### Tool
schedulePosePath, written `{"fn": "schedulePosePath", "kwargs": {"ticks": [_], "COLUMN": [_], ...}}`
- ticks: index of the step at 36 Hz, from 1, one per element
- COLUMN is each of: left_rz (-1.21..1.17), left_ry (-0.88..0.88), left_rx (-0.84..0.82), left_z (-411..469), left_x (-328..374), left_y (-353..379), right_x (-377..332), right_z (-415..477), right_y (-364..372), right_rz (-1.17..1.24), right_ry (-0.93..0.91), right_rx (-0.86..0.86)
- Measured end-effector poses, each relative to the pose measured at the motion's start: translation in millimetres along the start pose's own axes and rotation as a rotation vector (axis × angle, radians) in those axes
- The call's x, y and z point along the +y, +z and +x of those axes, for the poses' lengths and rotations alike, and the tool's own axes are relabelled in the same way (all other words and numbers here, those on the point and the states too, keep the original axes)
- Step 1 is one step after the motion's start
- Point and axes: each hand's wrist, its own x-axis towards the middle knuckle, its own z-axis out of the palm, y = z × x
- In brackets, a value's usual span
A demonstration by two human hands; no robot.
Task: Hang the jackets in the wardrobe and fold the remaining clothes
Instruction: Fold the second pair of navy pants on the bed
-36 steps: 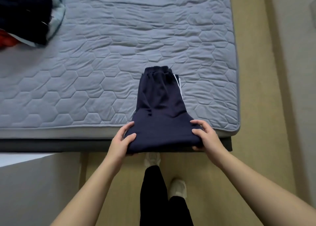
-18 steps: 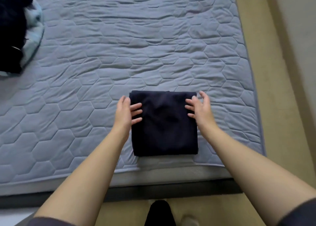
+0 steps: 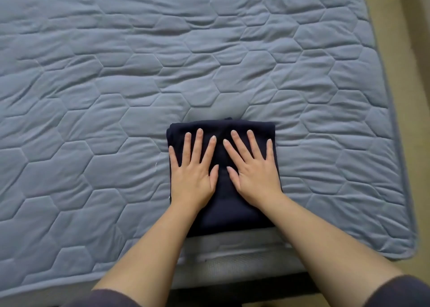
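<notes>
Head view, folded navy garment (image 3: 232,213), perhaps trousers, on mattress (image 3: 116,97), left grip (image 3: 194,174) and right grip (image 3: 253,174) flat atop, fingers spread.

Matt navy cloth garment (image 3: 223,213), quilted mattress (image 3: 116,74)

So it's a bed with a grey-blue hexagon-quilted mattress cover (image 3: 139,97), and a dark navy folded fabric garment (image 3: 223,204) sits near its front edge.

We log the trousers (image 3: 223,213) plain navy — bed cover (image 3: 116,97) grey-blue with hexagon quilting — floor (image 3: 414,51) tan.
</notes>
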Motion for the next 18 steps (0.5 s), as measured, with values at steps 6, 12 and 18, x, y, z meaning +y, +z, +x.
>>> {"fn": "schedulePosePath", "kwargs": {"ticks": [6, 12, 18], "left_rz": [-0.072, -0.578, -1.187], "left_ry": [-0.003, -0.218, -0.759], "left_rx": [-0.012, 0.184, 0.215], "left_z": [5, 0, 23], "left_x": [1, -2, -19], "left_y": [8, -27, -60], "right_x": [2, 3, 24], "right_z": [4, -7, 7], "right_y": [10, -16, -52], "right_rz": [-0.002, 0.540, 1.180], "right_ry": [-0.004, 0.405, 0.878], "right_rx": [-0.032, 0.097, 0.176]}}
